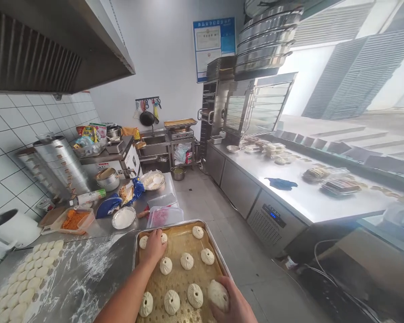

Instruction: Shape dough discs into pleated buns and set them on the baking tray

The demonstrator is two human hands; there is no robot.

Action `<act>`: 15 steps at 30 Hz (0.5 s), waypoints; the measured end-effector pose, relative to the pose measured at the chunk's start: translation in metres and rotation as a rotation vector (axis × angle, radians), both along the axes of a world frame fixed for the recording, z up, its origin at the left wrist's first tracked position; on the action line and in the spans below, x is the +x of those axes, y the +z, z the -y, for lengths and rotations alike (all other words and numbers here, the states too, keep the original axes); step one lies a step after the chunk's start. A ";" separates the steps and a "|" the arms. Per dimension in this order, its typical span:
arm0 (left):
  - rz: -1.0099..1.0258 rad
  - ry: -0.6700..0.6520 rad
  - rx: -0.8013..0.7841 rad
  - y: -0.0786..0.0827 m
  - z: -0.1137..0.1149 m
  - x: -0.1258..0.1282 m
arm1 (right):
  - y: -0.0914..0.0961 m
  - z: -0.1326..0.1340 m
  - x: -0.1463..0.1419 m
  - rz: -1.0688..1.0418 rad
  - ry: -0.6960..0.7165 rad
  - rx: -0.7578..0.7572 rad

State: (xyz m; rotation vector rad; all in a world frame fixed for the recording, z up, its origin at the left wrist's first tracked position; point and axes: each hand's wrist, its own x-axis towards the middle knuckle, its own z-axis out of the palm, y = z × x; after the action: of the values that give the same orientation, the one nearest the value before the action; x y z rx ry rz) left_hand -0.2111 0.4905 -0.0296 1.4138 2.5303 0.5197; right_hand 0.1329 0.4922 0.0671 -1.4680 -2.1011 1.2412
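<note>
A metal tray lined with brown perforated paper holds several pleated steamed buns, each with a small hole on top. At its far left, my left hand has its fingers around a bun, mostly hidden by the hand. Another bun sits just left of those fingers. At the near right edge, my right hand is closed on a bun, slightly blurred. Between the hands, more buns such as this one rest apart on the liner.
Flattened dough rounds lie in rows on the floured counter. Beyond the tray are a clear plastic container, a cleaver, a bowl of flour and a box of orange filling. A steel counter runs along the right.
</note>
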 end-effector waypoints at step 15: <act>0.063 0.399 0.415 0.059 0.216 0.101 | -0.068 -0.114 -0.174 0.171 0.270 0.303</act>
State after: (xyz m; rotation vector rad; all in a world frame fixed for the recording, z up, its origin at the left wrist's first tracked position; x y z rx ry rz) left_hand -0.1104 0.2746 0.0296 0.9626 2.7677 1.1944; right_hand -0.0407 0.6063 -0.0005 -1.2247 -2.5362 0.8495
